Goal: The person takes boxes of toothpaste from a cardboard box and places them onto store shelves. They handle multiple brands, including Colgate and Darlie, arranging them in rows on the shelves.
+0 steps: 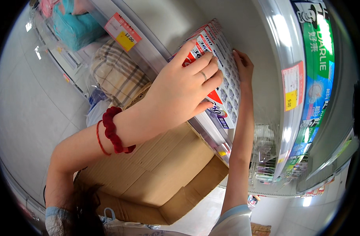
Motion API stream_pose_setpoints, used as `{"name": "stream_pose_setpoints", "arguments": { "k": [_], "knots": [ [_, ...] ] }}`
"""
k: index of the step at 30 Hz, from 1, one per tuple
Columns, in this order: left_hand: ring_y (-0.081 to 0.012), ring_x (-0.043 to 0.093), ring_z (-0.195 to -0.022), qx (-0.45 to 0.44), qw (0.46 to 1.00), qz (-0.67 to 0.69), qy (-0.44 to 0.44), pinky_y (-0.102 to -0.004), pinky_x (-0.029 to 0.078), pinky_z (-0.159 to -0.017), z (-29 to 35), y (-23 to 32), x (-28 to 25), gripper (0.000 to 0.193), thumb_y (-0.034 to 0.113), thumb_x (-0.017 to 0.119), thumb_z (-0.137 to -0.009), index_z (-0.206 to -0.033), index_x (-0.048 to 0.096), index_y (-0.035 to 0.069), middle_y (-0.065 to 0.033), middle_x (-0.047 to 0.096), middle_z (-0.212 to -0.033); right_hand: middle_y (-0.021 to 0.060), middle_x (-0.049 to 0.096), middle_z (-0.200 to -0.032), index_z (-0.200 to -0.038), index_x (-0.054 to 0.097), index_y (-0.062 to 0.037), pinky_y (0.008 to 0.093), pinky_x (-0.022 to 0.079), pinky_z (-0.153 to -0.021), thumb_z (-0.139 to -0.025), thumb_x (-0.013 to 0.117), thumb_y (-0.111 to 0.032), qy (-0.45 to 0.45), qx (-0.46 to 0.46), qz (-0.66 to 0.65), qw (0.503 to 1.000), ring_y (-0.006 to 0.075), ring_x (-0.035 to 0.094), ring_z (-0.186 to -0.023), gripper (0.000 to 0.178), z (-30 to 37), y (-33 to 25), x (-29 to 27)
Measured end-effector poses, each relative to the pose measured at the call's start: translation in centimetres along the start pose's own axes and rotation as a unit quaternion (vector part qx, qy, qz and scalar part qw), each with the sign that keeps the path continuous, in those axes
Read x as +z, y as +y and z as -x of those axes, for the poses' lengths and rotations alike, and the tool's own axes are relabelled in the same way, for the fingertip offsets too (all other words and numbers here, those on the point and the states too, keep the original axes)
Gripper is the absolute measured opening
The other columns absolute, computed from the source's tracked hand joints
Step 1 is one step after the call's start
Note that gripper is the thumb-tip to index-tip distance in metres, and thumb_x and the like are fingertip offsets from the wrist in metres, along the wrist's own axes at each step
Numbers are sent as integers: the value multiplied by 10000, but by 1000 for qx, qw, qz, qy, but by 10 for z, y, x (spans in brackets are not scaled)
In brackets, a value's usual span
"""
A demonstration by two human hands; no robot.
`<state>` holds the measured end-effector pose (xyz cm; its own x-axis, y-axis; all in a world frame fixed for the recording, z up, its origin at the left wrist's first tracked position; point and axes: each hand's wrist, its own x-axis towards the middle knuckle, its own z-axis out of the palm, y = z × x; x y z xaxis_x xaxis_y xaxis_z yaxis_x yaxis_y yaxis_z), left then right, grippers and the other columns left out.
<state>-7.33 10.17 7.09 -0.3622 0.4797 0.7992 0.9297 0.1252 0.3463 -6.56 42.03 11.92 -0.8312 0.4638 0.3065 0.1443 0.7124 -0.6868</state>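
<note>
Both hands are on the same stuff in my head-cam feed: a tight block of slim printed boxes (228,84) at the front of the shelf (150,45). Left hand (184,86) holds the near side, fingers fanned and bent over the cartons with the thumb down by the lower end. Makes sense to me, since a wide spread like that would keep a bunch of loose boxes acting like one brick. Right hand (244,70) is round the far side, fingers bent, probably as a backstop so nothing slides off. Can't tell from my angle whether it's gripping or just resting, the fingertips are tucked behind the block. So the boxes sit right between the two hands. Open cardboard carton (136,169) is below the shelf edge, close to the body, I'd guess for easy reach.
</note>
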Motion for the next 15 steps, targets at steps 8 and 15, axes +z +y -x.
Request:
{"name": "stream_pose_setpoints", "arguments": {
  "k": [8,15],
  "knots": [
    [-299,547,-951,-74,994,76,-38,-398,374,-917,-53,-25,-6,364,354,592,-818,-962,629,22,-135,605,-969,194,458,-1267,-1230,438,73,325,396,-900,-835,598,-330,97,67,-158,980,195,500,-1077,587,37,-19,9],
    [-257,553,-934,-346,885,275,-145,-328,444,-835,-145,-122,70,442,384,466,-900,-1144,540,22,-128,595,-1033,215,481,-1238,-1258,368,115,316,381,-942,-893,411,-442,59,241,-520,817,261,523,-1068,668,36,1,13]
  ]
}}
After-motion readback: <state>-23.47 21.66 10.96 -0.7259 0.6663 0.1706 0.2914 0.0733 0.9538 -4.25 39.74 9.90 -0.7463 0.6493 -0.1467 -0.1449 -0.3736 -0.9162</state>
